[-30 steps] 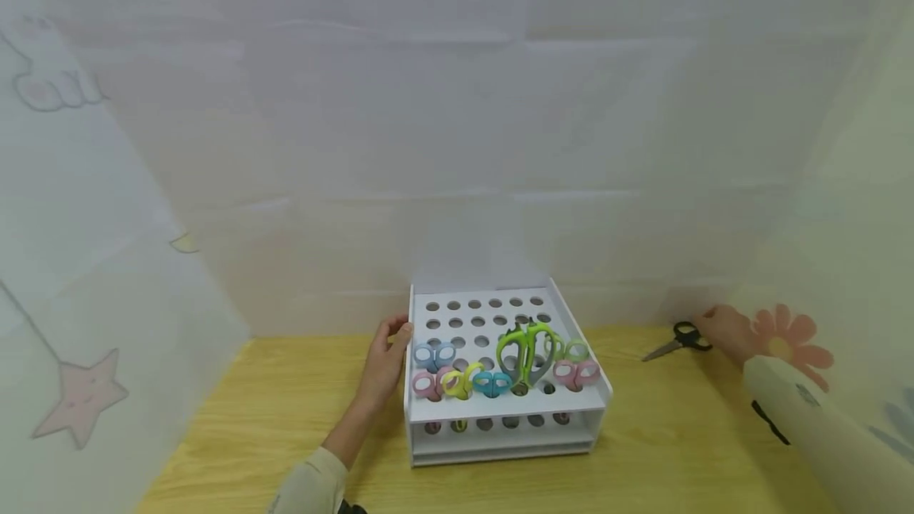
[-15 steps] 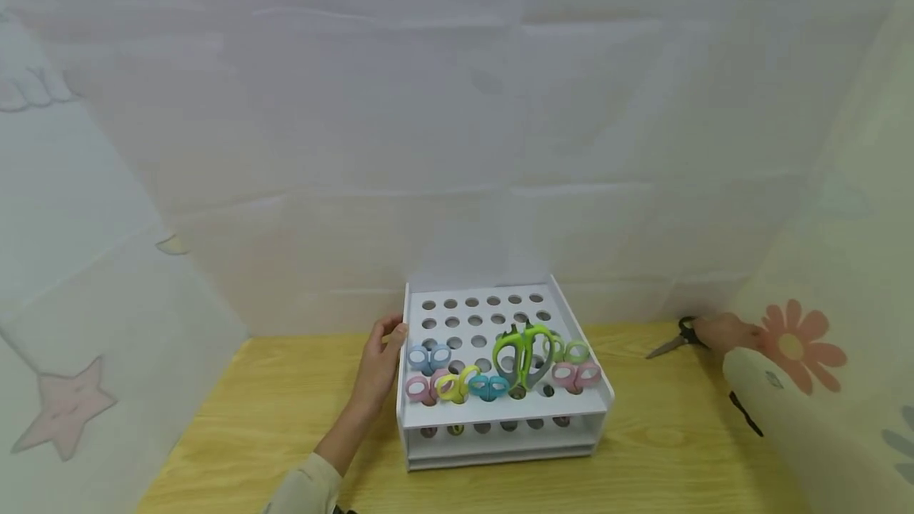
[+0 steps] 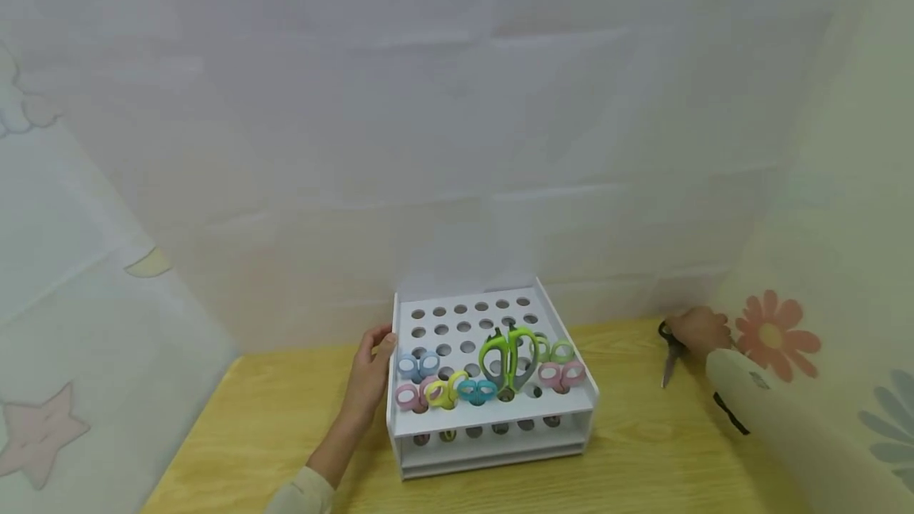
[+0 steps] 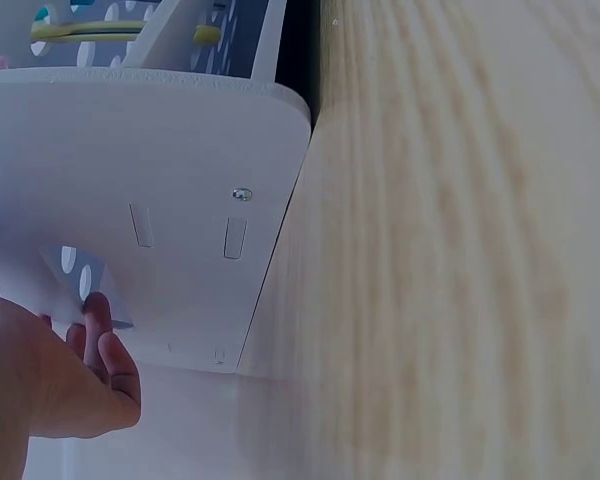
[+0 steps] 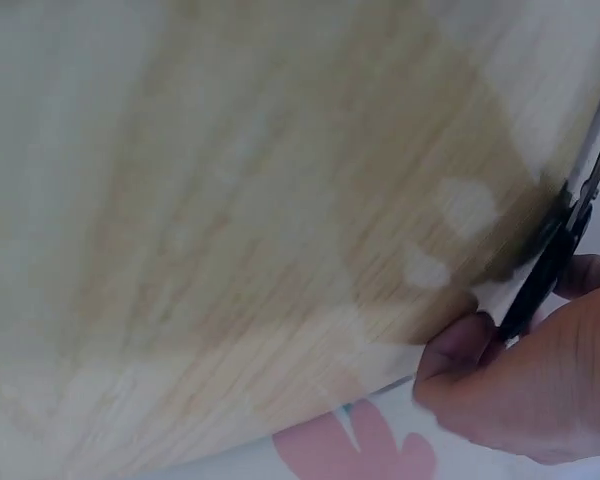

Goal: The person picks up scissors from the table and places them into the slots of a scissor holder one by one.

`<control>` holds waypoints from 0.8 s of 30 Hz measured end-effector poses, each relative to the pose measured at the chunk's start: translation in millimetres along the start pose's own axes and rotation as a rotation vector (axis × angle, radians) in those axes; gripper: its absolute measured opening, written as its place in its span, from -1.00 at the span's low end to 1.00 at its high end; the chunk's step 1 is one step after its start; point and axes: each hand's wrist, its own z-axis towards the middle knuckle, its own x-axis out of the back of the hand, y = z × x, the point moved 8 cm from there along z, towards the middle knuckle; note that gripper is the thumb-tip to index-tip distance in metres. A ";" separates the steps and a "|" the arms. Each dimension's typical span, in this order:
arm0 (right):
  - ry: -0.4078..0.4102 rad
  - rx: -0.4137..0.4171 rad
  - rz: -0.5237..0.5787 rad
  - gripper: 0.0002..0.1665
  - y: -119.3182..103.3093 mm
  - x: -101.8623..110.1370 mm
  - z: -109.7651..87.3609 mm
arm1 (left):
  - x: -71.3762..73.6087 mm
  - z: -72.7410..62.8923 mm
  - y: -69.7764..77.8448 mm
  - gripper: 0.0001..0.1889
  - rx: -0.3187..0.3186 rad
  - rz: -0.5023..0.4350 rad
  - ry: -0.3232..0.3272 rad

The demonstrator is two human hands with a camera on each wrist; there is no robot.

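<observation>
My left hand [image 3: 367, 375] grips the left side wall of a white holed rack [image 3: 467, 411], its fingertips at the cutout in that wall in the left wrist view. Several scissors stand in the rack's front holes, handles up: light blue, pink, yellow [image 3: 440, 395], teal [image 3: 477, 392] and a large green-and-grey pair [image 3: 508, 359]. At the far right, my right hand [image 3: 700, 330] pinches black-handled scissors [image 3: 671, 347] by the handles. In the right wrist view the scissors [image 5: 545, 265] are tilted over the table, their shadow on the wood, blades pointing away from the hand.
The rack stands on a yellow wood-grain table [image 3: 643, 450]. White sheeting [image 3: 443, 141] rises behind the table, with printed side sheets bearing a red flower [image 3: 771, 335] and a pink star [image 3: 43, 431].
The black-handled scissors have swung from lying sideways to pointing toward the front, now between the right hand's fingers. The left hand stays on the rack; the head view has shifted slightly.
</observation>
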 end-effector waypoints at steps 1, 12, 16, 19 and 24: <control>0.006 0.020 0.018 -0.50 -4.4 -1.8 -0.1 | 2.0 1.3 -2.0 -0.52 0.001 0.002 0.000; 0.041 0.258 0.087 -0.63 -44.6 -5.6 -1.0 | 6.5 21.5 -18.6 -0.49 -0.007 -0.008 0.009; 0.007 0.305 0.060 -0.65 -58.8 8.4 -4.2 | -1.0 27.3 -17.8 -0.49 -0.019 -0.024 -0.002; -0.015 0.330 0.089 -0.70 -73.7 19.3 -8.5 | -5.8 30.8 -15.5 -0.48 -0.029 -0.024 -0.003; -0.091 0.336 0.166 -0.69 -98.1 29.3 -13.9 | -9.5 38.1 -10.7 -0.49 -0.046 -0.026 -0.005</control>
